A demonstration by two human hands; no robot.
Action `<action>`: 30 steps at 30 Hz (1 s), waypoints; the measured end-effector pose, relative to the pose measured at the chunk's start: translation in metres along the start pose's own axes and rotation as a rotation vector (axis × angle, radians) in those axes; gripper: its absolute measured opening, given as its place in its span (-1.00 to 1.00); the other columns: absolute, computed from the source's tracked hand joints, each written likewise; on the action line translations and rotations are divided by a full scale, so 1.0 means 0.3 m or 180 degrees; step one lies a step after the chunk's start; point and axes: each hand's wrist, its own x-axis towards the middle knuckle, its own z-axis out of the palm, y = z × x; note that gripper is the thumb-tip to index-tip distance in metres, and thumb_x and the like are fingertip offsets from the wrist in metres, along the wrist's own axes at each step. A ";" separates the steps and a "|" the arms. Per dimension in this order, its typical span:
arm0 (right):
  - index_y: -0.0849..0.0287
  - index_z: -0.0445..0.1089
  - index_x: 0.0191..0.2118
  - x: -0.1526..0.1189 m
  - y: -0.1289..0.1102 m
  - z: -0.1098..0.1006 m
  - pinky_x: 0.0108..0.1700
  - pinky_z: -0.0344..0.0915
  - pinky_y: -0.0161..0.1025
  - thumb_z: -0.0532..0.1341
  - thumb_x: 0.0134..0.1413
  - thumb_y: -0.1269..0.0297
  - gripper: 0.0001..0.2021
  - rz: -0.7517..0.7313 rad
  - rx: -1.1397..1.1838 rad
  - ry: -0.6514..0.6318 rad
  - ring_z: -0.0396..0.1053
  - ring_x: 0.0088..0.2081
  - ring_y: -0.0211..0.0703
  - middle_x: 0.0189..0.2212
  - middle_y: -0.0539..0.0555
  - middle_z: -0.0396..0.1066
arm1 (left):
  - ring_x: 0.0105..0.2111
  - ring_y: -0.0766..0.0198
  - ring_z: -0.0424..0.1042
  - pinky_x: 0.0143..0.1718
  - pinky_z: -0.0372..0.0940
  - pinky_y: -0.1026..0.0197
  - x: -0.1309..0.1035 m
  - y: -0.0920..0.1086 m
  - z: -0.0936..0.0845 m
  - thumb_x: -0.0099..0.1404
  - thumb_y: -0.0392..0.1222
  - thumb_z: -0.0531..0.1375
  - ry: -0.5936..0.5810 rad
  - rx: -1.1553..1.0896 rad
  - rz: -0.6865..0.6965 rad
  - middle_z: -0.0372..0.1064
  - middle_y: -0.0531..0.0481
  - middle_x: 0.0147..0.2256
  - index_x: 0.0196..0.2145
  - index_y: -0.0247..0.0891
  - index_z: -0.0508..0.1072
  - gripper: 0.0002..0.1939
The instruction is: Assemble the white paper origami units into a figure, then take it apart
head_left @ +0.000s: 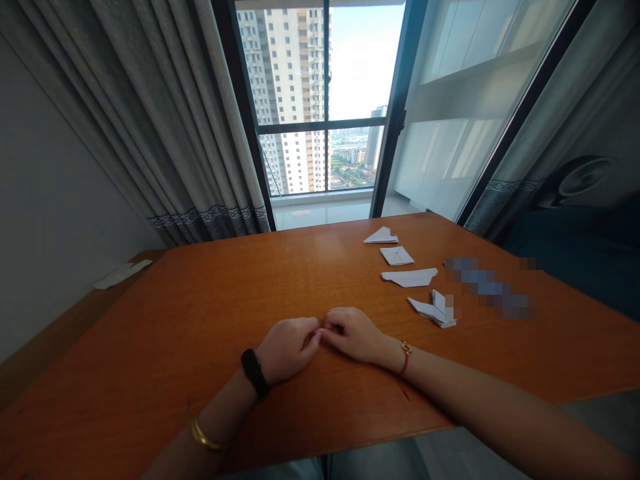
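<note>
My left hand point(290, 348) rests on the wooden table point(225, 287) with its fingers curled in. Meeting it at the fingertips, my right hand point(356, 335) is also curled closed on the tabletop. Nothing shows between the fingers of either hand. Nearest to my right hand, up and to the right, lies a folded white paper piece with raised flaps point(436, 312). Beyond it are a long flat folded paper point(411, 277), a square folded paper point(397, 256) and a pointed folded paper point(383, 236), in a rough column.
A blurred bluish patch point(487, 287) lies on the table right of the papers. White paper point(123, 273) sits on a ledge by the left wall. Behind the table are a grey curtain point(200, 133) and a window. A round fan-like object point(585, 177) stands at the far right.
</note>
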 end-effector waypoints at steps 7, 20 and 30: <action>0.21 0.33 -0.51 0.002 0.003 0.004 -0.42 0.05 -0.35 0.17 0.11 0.26 -0.79 0.0020 0.0021 -0.0042 0.24 -0.48 -0.29 -0.53 0.01 0.37 | -0.50 0.30 0.25 -0.47 -0.02 0.24 0.001 -0.005 0.002 0.32 -0.18 -0.03 0.0006 0.0103 0.0006 0.31 0.04 -0.50 -0.47 -0.22 0.23 -0.79; 0.21 0.31 -0.53 0.005 0.003 0.006 -0.43 0.03 -0.36 0.18 0.09 0.27 -0.78 -0.0018 0.0039 0.0016 0.22 -0.49 -0.31 -0.55 -0.01 0.36 | -0.52 0.33 0.22 -0.48 -0.04 0.24 0.001 -0.007 0.001 0.31 -0.20 -0.02 -0.0002 0.0086 -0.0004 0.28 0.08 -0.52 -0.49 -0.22 0.21 -0.80; 0.21 0.31 -0.52 0.002 0.007 0.005 -0.42 0.04 -0.36 0.19 0.09 0.26 -0.79 -0.0032 0.0063 0.0017 0.23 -0.48 -0.31 -0.53 -0.01 0.36 | -0.52 0.32 0.22 -0.48 -0.04 0.24 -0.004 -0.001 -0.001 0.30 -0.21 -0.01 0.0015 0.0109 -0.0011 0.29 0.07 -0.52 -0.48 -0.22 0.21 -0.81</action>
